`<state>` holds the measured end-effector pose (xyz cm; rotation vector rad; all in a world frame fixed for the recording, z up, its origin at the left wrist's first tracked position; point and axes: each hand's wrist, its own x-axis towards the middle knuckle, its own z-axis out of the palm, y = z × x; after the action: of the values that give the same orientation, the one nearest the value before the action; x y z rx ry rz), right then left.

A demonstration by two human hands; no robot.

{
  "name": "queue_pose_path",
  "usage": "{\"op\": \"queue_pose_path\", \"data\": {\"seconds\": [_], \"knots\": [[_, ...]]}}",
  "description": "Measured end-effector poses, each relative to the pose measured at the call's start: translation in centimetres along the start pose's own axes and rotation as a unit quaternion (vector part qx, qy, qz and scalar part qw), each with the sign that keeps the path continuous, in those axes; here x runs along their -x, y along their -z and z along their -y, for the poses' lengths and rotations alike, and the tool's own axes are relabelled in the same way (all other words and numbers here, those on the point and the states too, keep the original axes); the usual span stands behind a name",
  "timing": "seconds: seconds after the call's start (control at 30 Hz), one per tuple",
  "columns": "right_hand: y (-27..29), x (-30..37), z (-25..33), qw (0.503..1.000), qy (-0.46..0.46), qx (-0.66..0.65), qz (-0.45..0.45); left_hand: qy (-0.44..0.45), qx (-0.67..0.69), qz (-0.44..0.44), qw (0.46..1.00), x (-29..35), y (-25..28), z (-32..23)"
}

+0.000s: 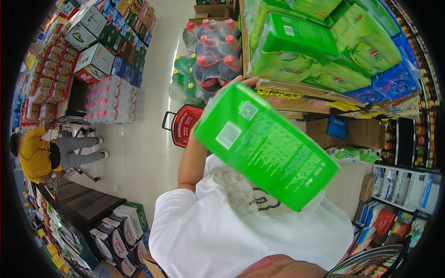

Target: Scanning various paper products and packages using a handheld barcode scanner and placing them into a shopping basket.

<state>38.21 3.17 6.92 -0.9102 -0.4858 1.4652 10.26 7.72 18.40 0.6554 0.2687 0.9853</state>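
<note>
A green shrink-wrapped pack (pixel 273 143), box-shaped, with a barcode and fine print on the face toward me, is held up tilted in front of my white shirt. My left forearm rises from the sleeve and goes behind the pack. Fingers of my left hand (pixel 238 82) show at its far upper edge, gripping it; the palm is hidden. My right arm and right hand are out of sight, behind the pack or beyond it. Ahead to the right, similar green packs (pixel 296 41) are stacked on a shelf.
A red shopping basket (pixel 185 124) sits on the floor to the left. Beside it stand shrink-wrapped dark bottles (pixel 218 55) and green bottles (pixel 185 76). Blue packs (pixel 394 83) lie along the shelf. A person in yellow (pixel 41 153) stands with a cart at far left.
</note>
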Motion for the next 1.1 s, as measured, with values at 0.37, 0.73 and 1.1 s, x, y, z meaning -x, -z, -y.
{"op": "queue_pose_path", "data": {"seconds": [0.37,0.73,1.1], "knots": [[0.8,1.6,-2.1,0.992,-0.088,0.08,-0.047,-0.214,-0.053,-0.061,0.973,3.2,13.3,8.1],[-5.5,5.8,-1.9,0.992,-0.115,0.058,0.012,-0.089,0.236,-0.282,0.925,7.5,12.5,9.6],[-3.2,3.1,-1.8,0.944,-0.055,0.32,-0.054,-0.291,0.047,-0.238,0.926,14.2,18.8,6.7]]}}
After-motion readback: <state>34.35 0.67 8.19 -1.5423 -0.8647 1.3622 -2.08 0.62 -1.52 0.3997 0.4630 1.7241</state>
